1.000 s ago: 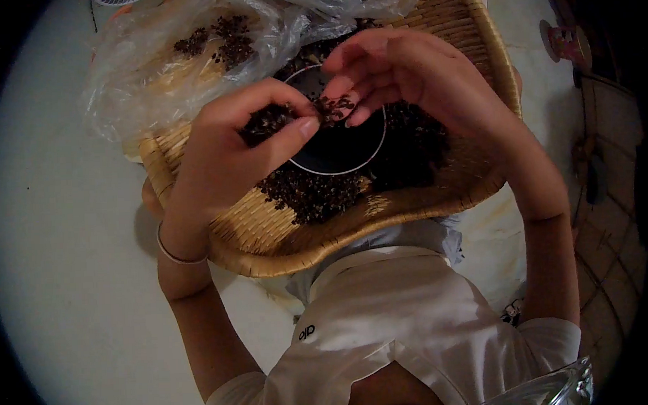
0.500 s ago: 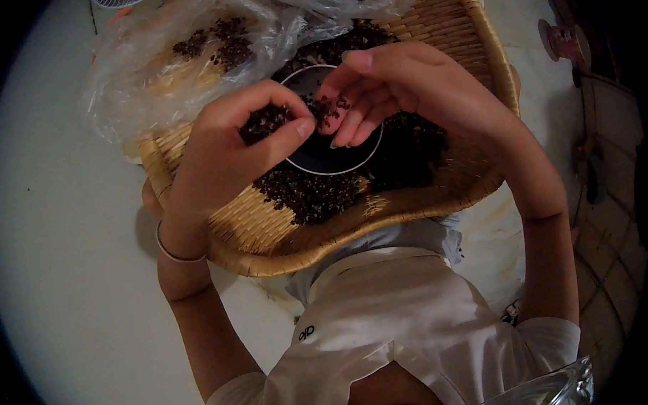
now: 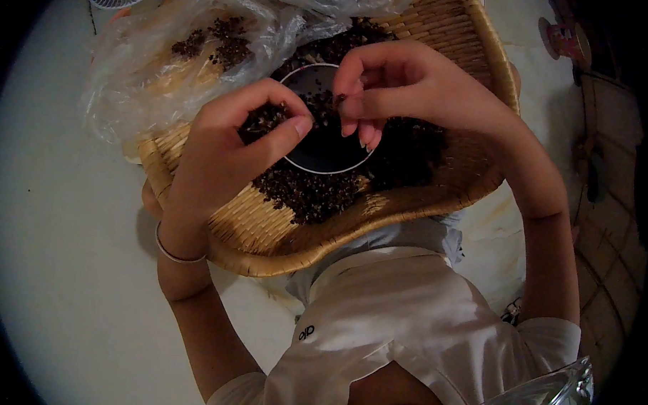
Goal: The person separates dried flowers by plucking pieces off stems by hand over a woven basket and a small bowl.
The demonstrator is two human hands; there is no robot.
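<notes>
A dark bowl with a pale rim [image 3: 330, 173] sits among small dark dried peppercorn-like bits [image 3: 313, 196] in a woven basket tray [image 3: 243, 234]. Over the bowl's left edge is my left hand [image 3: 243, 134], its thumb and forefinger curled together at the tips; whatever lies between them is too small to make out. My right hand [image 3: 398, 85] hangs above the bowl's right side. Its thumb and forefinger pinch a small dark bit, the other fingers curled below. More dark bits show inside the bowl between the hands.
A clear plastic bag [image 3: 141, 87] with more dark bits lies over the tray's far left edge. The tray rests close to my lap. A reddish spool-like object [image 3: 567, 42] stands at the far right, and part of a white fan-like grille [image 3: 117, 1] shows at top left.
My right hand has turned from an open palm holding several dark bits to a thumb-and-finger pinch, moving slightly right of the left hand. The left hand has barely moved.
</notes>
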